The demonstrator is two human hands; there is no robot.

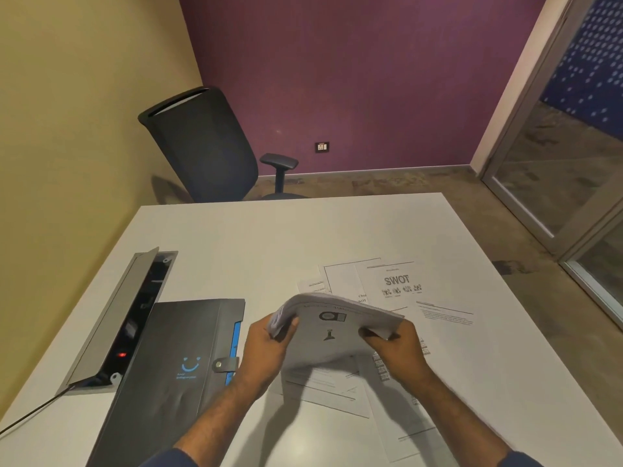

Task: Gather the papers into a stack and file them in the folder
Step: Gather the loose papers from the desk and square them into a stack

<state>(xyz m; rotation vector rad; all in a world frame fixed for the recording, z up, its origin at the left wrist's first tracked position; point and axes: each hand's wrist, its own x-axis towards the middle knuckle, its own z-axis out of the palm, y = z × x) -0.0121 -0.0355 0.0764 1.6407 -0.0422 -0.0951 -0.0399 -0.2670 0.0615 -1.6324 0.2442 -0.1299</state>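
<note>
Gathering step: both hands hold a partial stack above the loose sheets.

At lower centre the left hand [266, 348] and right hand [394, 348] pinch the side edges of the stack [337, 318], fingers closed on it; more papers [397, 288] lie beneath and to the right, so collecting them likely comes next. The folder [175, 365], apparently snapped shut, lies at lower left on the white table [269, 237]. An office chair [205, 146] stands by the purple wall [354, 79].

A white table [269, 237] is seen, on which loose printed papers [397, 291] are scattered at the right, a dark closed folder [168, 365] at the left, beside an open cable box [128, 318]
</note>
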